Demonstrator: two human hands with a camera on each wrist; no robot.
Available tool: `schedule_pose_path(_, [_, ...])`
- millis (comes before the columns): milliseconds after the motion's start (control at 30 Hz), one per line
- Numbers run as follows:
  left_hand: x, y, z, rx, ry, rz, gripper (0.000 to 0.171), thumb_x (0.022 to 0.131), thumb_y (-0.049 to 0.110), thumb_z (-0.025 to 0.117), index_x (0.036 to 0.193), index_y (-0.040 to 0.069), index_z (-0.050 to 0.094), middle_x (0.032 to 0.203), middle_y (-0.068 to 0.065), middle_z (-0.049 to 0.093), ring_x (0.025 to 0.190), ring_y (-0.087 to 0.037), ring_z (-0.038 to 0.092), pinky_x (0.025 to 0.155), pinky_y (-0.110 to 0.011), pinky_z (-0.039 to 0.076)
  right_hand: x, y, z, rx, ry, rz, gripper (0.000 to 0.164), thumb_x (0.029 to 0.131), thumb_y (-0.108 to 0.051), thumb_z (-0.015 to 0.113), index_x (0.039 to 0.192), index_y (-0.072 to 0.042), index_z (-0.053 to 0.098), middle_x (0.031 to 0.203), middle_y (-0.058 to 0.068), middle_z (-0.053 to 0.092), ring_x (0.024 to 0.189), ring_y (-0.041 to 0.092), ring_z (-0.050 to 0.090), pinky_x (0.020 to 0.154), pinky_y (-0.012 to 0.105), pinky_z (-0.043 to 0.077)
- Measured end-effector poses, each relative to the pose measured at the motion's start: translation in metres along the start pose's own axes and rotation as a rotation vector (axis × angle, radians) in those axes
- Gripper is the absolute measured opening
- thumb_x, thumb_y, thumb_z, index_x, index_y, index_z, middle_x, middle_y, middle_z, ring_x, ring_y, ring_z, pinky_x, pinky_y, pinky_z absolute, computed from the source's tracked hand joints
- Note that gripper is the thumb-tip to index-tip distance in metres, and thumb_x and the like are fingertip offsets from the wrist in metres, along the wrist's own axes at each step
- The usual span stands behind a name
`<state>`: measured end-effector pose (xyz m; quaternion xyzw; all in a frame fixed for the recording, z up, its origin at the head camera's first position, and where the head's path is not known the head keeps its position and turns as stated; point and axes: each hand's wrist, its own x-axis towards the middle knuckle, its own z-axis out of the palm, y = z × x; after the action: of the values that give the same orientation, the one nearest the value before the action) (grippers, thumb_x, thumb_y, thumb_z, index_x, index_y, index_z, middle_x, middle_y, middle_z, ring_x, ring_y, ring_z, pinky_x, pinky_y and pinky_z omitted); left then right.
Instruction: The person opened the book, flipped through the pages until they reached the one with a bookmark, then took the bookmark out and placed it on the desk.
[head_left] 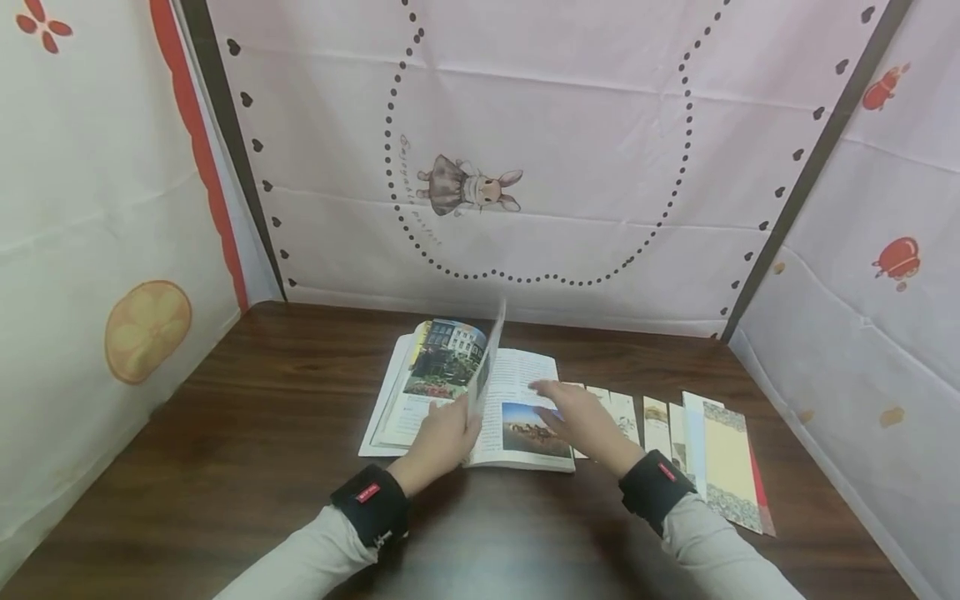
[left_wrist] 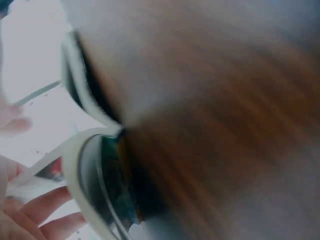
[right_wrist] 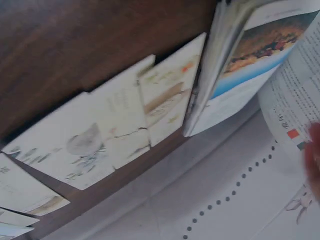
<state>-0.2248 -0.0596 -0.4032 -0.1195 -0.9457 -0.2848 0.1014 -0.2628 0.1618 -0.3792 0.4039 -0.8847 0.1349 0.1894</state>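
An open book [head_left: 525, 371] lies on the table, with colour photos on its pages. One page [head_left: 487, 362] stands nearly upright near the spine. My left hand [head_left: 441, 435] is at the foot of that page and holds it between thumb and fingers; in the left wrist view its fingers [left_wrist: 55, 207] reach against the book's left-hand pages. Over the right-hand page, my right hand [head_left: 588, 423] is spread with nothing in it, near a desert-like photo [head_left: 525, 429]. Only a blurred part of a hand [right_wrist: 314, 157] appears at the right edge of the right wrist view.
Several paper cards [head_left: 622, 412] lie in a row right of the book, some overlapping. Farther right are a larger yellow patterned card [head_left: 731, 467] and a red one [head_left: 761, 492] partly beneath it. Printed cloth [head_left: 570, 167] hangs behind the dark wooden table [head_left: 247, 433] and along both sides.
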Motion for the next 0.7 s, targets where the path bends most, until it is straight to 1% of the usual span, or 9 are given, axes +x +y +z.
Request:
schedule_pose_path(67, [0.001, -0.001, -0.004, -0.127, 0.047, -0.059, 0.041, 0.094, 0.016, 0.05, 0.125, -0.011, 0.05, 0.099, -0.026, 0.067, 0.064, -0.025, 0.064, 0.062, -0.036, 0.052, -0.006, 0.004, 0.003, 0.064, -0.194, 0.1, 0.039, 0.087, -0.025, 0.067, 0.119, -0.005, 0.059, 0.104, 0.007, 0.068, 0.093, 0.021, 0.066, 0.081, 0.036, 0.054])
schedule_pose_path(133, [0.002, -0.002, -0.008, -0.277, 0.102, -0.116, 0.05, 0.093, 0.013, 0.053, 0.138, -0.004, 0.041, 0.111, -0.027, 0.064, 0.063, -0.023, 0.064, 0.05, -0.03, 0.046, -0.011, 0.008, 0.006, 0.11, -0.356, 0.158, 0.044, 0.085, -0.032, 0.068, 0.119, -0.006, 0.058, 0.098, 0.005, 0.067, 0.087, 0.018, 0.064, 0.078, 0.036, 0.054])
schedule_pose_path(200, [0.002, -0.005, -0.01, -0.413, 0.151, -0.159, 0.06, 0.091, 0.01, 0.056, 0.145, 0.005, 0.032, 0.126, -0.026, 0.057, 0.081, -0.029, 0.068, 0.06, -0.031, 0.052, -0.016, 0.012, 0.01, 0.117, -0.452, 0.157, 0.051, 0.081, -0.036, 0.072, 0.12, -0.006, 0.057, 0.097, 0.003, 0.066, 0.085, 0.017, 0.063, 0.077, 0.036, 0.053])
schedule_pose_path(267, [0.002, -0.007, -0.014, -0.51, 0.188, -0.177, 0.067, 0.09, 0.007, 0.057, 0.149, 0.013, 0.025, 0.137, -0.022, 0.05, 0.104, -0.032, 0.064, 0.079, -0.037, 0.054, -0.019, 0.015, 0.012, 0.117, -0.499, 0.149, 0.057, 0.077, -0.038, 0.075, 0.121, -0.006, 0.058, 0.103, 0.006, 0.067, 0.091, 0.02, 0.064, 0.081, 0.039, 0.053])
schedule_pose_path(300, [0.001, -0.009, -0.015, -0.537, 0.205, -0.185, 0.066, 0.089, 0.006, 0.057, 0.148, 0.012, 0.027, 0.136, -0.021, 0.05, 0.108, -0.034, 0.062, 0.083, -0.041, 0.054, -0.021, 0.015, 0.014, 0.105, -0.511, 0.142, 0.061, 0.075, -0.039, 0.076, 0.122, -0.005, 0.057, 0.109, 0.009, 0.066, 0.097, 0.023, 0.064, 0.085, 0.041, 0.052])
schedule_pose_path(333, [-0.001, -0.011, -0.016, -0.546, 0.225, -0.185, 0.065, 0.089, 0.006, 0.057, 0.147, 0.01, 0.028, 0.134, -0.021, 0.051, 0.111, -0.034, 0.06, 0.086, -0.042, 0.052, -0.022, 0.015, 0.015, 0.089, -0.518, 0.139, 0.065, 0.074, -0.04, 0.077, 0.124, -0.005, 0.057, 0.116, 0.01, 0.065, 0.104, 0.025, 0.063, 0.09, 0.042, 0.051])
schedule_pose_path(467, [-0.005, -0.016, -0.022, -0.453, 0.286, -0.2, 0.067, 0.087, 0.006, 0.061, 0.146, 0.012, 0.029, 0.115, -0.022, 0.062, 0.088, -0.031, 0.066, 0.069, -0.036, 0.052, -0.023, 0.014, 0.018, 0.083, -0.553, 0.171, 0.07, 0.074, -0.04, 0.077, 0.13, -0.005, 0.054, 0.134, 0.014, 0.056, 0.122, 0.03, 0.055, 0.101, 0.045, 0.044])
schedule_pose_path(567, [-0.007, -0.02, -0.026, -0.332, 0.304, -0.201, 0.077, 0.085, 0.003, 0.062, 0.149, 0.019, 0.022, 0.121, -0.022, 0.06, 0.088, -0.032, 0.065, 0.067, -0.037, 0.049, -0.021, 0.015, 0.016, 0.115, -0.584, 0.197, 0.067, 0.075, -0.037, 0.076, 0.13, -0.006, 0.054, 0.136, 0.015, 0.054, 0.125, 0.03, 0.052, 0.103, 0.045, 0.042])
schedule_pose_path(700, [-0.007, -0.025, -0.025, -0.216, 0.289, -0.167, 0.087, 0.084, -0.006, 0.057, 0.151, 0.025, 0.011, 0.125, -0.022, 0.051, 0.09, -0.032, 0.057, 0.068, -0.04, 0.047, -0.018, 0.018, 0.01, 0.147, -0.603, 0.168, 0.06, 0.078, -0.032, 0.074, 0.128, -0.005, 0.056, 0.134, 0.017, 0.054, 0.12, 0.03, 0.056, 0.1, 0.045, 0.045])
